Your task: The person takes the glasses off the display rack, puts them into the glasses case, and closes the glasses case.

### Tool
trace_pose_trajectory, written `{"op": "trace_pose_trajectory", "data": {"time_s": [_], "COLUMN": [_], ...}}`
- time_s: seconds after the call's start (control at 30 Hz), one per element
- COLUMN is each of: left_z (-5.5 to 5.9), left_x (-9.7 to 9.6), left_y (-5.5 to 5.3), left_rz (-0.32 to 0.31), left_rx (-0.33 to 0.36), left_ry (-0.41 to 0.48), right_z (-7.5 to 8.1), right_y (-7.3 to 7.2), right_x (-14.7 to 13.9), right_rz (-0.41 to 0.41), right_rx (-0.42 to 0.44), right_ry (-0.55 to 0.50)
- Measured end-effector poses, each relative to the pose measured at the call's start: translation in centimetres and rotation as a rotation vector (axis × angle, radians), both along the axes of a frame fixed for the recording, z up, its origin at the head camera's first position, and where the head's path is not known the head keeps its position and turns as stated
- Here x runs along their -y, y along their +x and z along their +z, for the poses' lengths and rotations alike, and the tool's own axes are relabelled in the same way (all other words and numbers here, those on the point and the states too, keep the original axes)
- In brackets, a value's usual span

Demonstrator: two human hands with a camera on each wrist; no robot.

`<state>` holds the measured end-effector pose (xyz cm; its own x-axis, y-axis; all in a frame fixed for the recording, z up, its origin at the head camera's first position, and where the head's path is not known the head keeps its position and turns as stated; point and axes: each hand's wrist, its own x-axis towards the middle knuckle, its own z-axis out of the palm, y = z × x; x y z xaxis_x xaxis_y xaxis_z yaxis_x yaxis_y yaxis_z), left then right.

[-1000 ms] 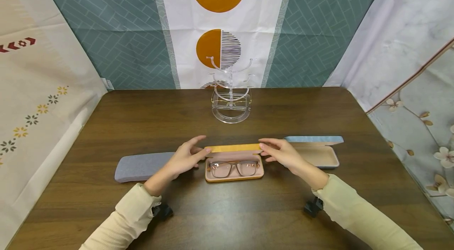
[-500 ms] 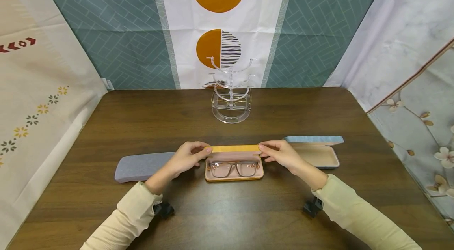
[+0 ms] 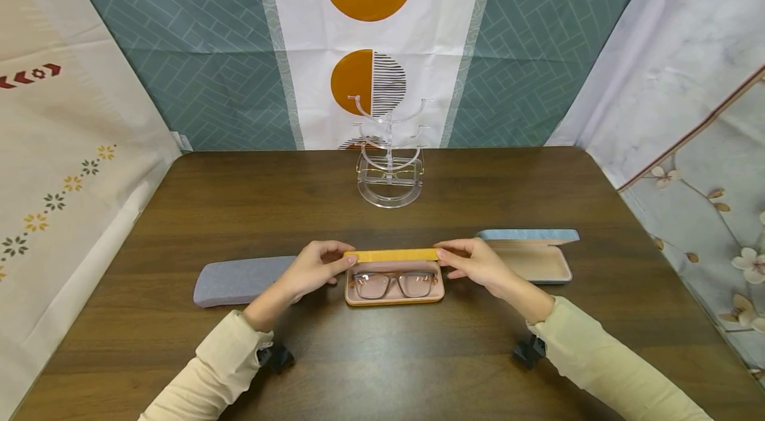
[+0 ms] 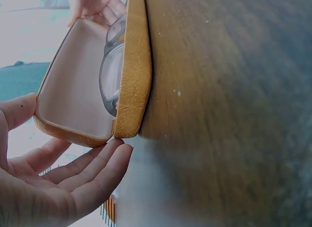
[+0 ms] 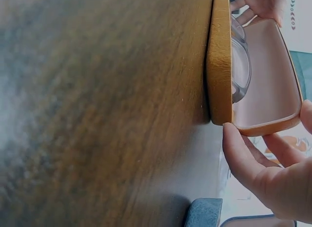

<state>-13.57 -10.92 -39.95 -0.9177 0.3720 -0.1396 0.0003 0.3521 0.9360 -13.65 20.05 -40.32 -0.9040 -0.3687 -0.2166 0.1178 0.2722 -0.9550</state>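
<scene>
On a brown wooden table (image 3: 388,368), the open yellow case (image 3: 396,303) lies centrally, long axis left to right, its opening facing the person, glasses (image 3: 394,279) inside. The left hand (image 3: 313,268) and right hand (image 3: 479,265) pinch opposite ends of its raised lid (image 3: 394,255), partly hiding a grey case (image 3: 242,281) and open blue case (image 3: 530,234); a clear stand (image 3: 390,175) rises behind.

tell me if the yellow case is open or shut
Open: the yellow case has its lid raised, held at the ends by the left hand and right hand, and the glasses show inside.
</scene>
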Motion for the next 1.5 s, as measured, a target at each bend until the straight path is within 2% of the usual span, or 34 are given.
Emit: {"op": "trace_pose_trajectory", "data": {"time_s": [0.37,0.8,1.07,1.5], "left_z": [-0.2,-0.5,-0.8,-0.8], "left_x": [0.4,0.5,0.5,0.4], "left_y": [0.5,1.1,1.2,1.3], "left_rz": [-0.025,-0.047,-0.083,-0.074], "left_rx": [0.009,0.025,0.048,0.07], "left_ry": [0.0,0.067,0.108,0.113], "right_z": [-0.2,-0.4,-0.4,-0.4], "right_y": [0.7,1.0,1.1,1.1], "right_x": [-0.4,-0.6,-0.9,-0.9], "right_rz": [0.03,0.071,0.083,0.076], "right_rx": [0.046,0.027,0.045,0.068], "right_ry": [0.01,0.002,-0.032,-0.047]}}
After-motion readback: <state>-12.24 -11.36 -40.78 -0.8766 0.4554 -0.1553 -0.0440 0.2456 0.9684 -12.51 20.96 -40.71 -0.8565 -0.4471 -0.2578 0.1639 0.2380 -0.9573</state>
